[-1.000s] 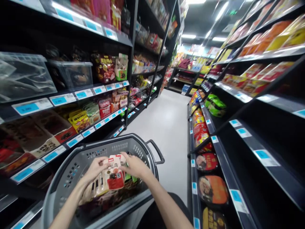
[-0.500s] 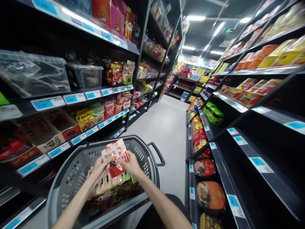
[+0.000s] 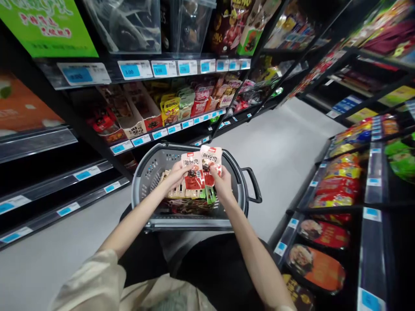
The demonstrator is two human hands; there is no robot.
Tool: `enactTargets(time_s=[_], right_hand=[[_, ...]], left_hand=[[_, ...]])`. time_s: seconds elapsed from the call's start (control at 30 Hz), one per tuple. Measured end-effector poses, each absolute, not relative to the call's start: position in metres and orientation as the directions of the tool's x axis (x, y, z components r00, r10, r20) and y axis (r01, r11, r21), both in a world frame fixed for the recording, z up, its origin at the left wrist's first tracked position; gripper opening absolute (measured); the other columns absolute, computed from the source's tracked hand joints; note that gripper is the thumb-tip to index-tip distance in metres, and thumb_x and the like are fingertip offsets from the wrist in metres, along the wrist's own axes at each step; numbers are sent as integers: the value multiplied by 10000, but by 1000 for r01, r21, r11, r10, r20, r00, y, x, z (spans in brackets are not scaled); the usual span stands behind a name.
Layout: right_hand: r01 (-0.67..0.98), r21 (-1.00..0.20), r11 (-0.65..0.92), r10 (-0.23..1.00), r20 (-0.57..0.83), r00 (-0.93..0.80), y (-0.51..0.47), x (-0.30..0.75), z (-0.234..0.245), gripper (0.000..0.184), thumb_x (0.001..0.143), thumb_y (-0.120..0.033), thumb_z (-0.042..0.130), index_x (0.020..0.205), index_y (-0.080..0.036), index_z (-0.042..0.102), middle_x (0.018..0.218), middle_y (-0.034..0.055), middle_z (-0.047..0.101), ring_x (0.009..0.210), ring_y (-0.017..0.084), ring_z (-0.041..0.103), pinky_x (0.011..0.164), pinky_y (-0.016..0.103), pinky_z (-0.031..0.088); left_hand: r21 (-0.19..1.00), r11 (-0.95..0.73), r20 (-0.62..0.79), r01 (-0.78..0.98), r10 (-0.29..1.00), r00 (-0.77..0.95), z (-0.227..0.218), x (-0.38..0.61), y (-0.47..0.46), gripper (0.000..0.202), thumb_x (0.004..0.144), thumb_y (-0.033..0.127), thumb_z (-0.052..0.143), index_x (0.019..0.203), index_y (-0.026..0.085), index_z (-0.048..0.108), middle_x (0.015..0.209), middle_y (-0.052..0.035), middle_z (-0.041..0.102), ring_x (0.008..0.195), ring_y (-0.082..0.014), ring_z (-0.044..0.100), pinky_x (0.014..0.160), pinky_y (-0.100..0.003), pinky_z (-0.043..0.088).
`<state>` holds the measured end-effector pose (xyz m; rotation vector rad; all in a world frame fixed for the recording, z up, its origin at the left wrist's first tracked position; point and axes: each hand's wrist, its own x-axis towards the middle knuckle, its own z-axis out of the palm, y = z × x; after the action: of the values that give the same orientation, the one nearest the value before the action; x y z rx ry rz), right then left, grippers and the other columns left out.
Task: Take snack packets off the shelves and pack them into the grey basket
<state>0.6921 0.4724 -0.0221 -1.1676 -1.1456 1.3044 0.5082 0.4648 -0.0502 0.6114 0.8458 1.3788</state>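
Observation:
Over the grey shopping basket (image 3: 147, 175), my left hand (image 3: 177, 175) pinches a red-and-white snack packet (image 3: 194, 178) by its left edge. My right hand (image 3: 223, 181) grips a second, matching snack packet (image 3: 210, 155), thumb on its front. The two packets sit side by side with their printed faces toward me, edges touching or slightly overlapping. Beneath them in the basket, several pale upright packets (image 3: 177, 192), a green packet (image 3: 210, 195) and dark packages (image 3: 191, 206) are partly hidden.
The basket's black handle (image 3: 254, 185) sticks out to the right. Snack bags (image 3: 170, 110) fill a low shelf ahead, with clear plastic bins (image 3: 129, 26) above. At right, a shelf holds noodle bags (image 3: 337, 190) and boxed meals (image 3: 317, 268). Grey floor (image 3: 279, 138) runs between.
The view has swung down and left, bringing my lap and sleeve into sight. The two packets, fanned over each other before, now lie more squarely side by side. Both hands keep their grip.

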Motion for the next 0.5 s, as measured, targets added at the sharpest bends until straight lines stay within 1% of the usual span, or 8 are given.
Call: enactTargets(time_s=[0.07, 0.17, 0.23, 0.3, 0.4, 0.5], right_hand=[[-128, -991, -44, 997, -51, 51, 478, 696, -19, 456, 757, -495, 806, 1025, -159, 656, 973, 60, 755, 840, 188, 704, 813, 364, 595], [-209, -978, -10, 985, -46, 166, 487, 707, -14, 488, 737, -455, 834, 1088, -165, 657, 1095, 90, 761, 918, 206, 731, 861, 399, 609], [-264, -964, 24, 971, -41, 236, 492, 716, -11, 517, 727, -434, 844, 1130, -172, 655, 1162, 102, 754, 963, 215, 740, 885, 412, 616], [-302, -953, 25, 954, -68, 293, 495, 724, -9, 552, 697, -406, 866, 1153, -177, 655, 1188, 106, 754, 976, 222, 748, 883, 419, 626], [-320, -947, -21, 940, -128, 316, 495, 729, -5, 607, 644, -356, 902, 1169, -185, 650, 1183, 102, 762, 955, 229, 758, 844, 425, 643], [-306, -951, -35, 955, -122, 272, 489, 724, -2, 629, 617, -336, 919, 1165, -186, 650, 1177, 100, 765, 948, 232, 758, 833, 423, 642]], left_hand=[[774, 112, -194, -624, 979, -64, -49, 504, 467, 456, 658, 282, 936, 1025, 99, 737, 966, -107, 802, 928, -233, 762, 988, -390, 566], [724, 122, -275, -679, 954, -122, -47, 499, 470, 381, 696, 228, 900, 1015, 102, 732, 913, -87, 799, 810, -198, 761, 916, -360, 603], [693, 117, -312, -712, 938, -150, -45, 497, 471, 335, 721, 201, 874, 1010, 105, 734, 899, -79, 798, 778, -188, 757, 877, -339, 616], [668, 106, -326, -736, 931, -161, -44, 497, 470, 313, 735, 188, 858, 1011, 108, 733, 908, -74, 799, 777, -182, 757, 862, -324, 618], [636, 98, -316, -766, 938, -143, -43, 499, 467, 278, 755, 195, 846, 990, 111, 725, 896, -63, 794, 757, -164, 750, 835, -296, 616], [599, 120, -297, -792, 952, -81, -43, 503, 464, 228, 798, 225, 818, 972, 112, 724, 884, -64, 788, 751, -158, 744, 819, -283, 610]])
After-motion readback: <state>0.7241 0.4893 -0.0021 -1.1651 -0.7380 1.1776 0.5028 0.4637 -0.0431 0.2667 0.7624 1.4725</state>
